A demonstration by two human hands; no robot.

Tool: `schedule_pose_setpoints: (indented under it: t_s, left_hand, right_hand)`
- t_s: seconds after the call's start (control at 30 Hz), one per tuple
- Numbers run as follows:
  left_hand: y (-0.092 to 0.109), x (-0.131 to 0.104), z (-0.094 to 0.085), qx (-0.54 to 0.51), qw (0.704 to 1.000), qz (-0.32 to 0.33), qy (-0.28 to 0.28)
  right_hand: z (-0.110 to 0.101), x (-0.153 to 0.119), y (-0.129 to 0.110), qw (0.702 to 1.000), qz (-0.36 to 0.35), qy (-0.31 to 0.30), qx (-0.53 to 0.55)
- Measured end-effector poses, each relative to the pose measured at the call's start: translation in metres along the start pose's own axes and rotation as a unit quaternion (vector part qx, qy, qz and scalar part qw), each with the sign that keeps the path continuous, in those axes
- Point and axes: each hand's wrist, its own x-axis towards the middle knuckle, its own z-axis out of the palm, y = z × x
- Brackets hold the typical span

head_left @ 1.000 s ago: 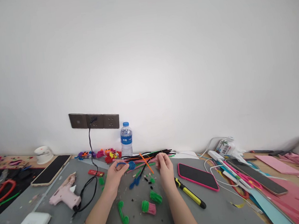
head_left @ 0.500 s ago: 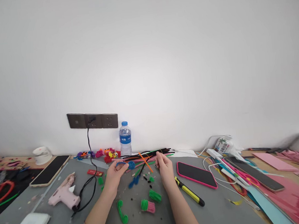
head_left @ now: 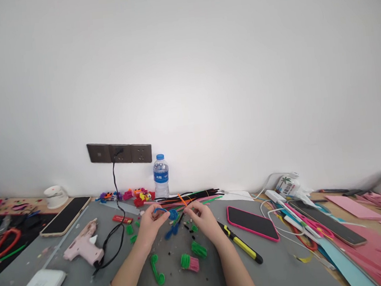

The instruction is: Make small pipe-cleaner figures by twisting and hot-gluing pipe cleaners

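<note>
My left hand (head_left: 153,223) is closed in a pinch on a blue pipe cleaner (head_left: 173,214). One end of it is wound into a small coil, and a curved strand runs back over my fingers. My right hand (head_left: 199,216) is just right of the coil, its fingertips pressed together; what they hold, if anything, I cannot make out. An orange stem (head_left: 182,200) shows beyond the right fingertips. Under the hands lies a dark blue fuzzy piece (head_left: 172,231). Closer in are a green coiled piece (head_left: 157,270), a green-and-pink bundle (head_left: 190,263) and a green bundle (head_left: 199,249).
A pink glue gun (head_left: 84,245) with a black cord lies left. A water bottle (head_left: 161,177) stands by the wall before several loose pipe cleaners (head_left: 202,196). On the right are a yellow cutter (head_left: 244,245), a pink-cased phone (head_left: 252,223) and a white cable.
My right hand has moved left, close to the blue coil, and now covers part of the orange stem. The left hand still holds the blue pipe cleaner, slightly further right.
</note>
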Motion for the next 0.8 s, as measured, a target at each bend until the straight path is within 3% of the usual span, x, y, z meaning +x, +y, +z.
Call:
schedule_pose_setpoints:
  t_s: [0.17,0.23,0.43,0.57,0.8]
  left_hand:
    - [0.003,0.0,0.0,-0.041,0.999,-0.007,0.011]
    - [0.004,0.0,0.001,-0.052,0.998,-0.011,0.015]
    - [0.008,-0.005,0.004,-0.042,0.999,-0.019,0.007]
    - [0.012,-0.006,0.005,-0.044,0.999,-0.029,0.01]
    - [0.016,-0.006,0.007,-0.1,0.993,-0.052,0.012]
  right_hand:
    - [-0.018,-0.019,-0.013,0.972,0.095,-0.212,0.022]
    - [-0.025,-0.026,-0.015,0.96,0.142,-0.24,0.001]
    - [-0.025,-0.032,-0.022,0.945,0.212,-0.226,-0.107]
    - [-0.024,-0.033,-0.021,0.955,0.175,-0.204,-0.123]
    - [-0.027,-0.025,-0.012,0.978,0.104,-0.177,-0.026]
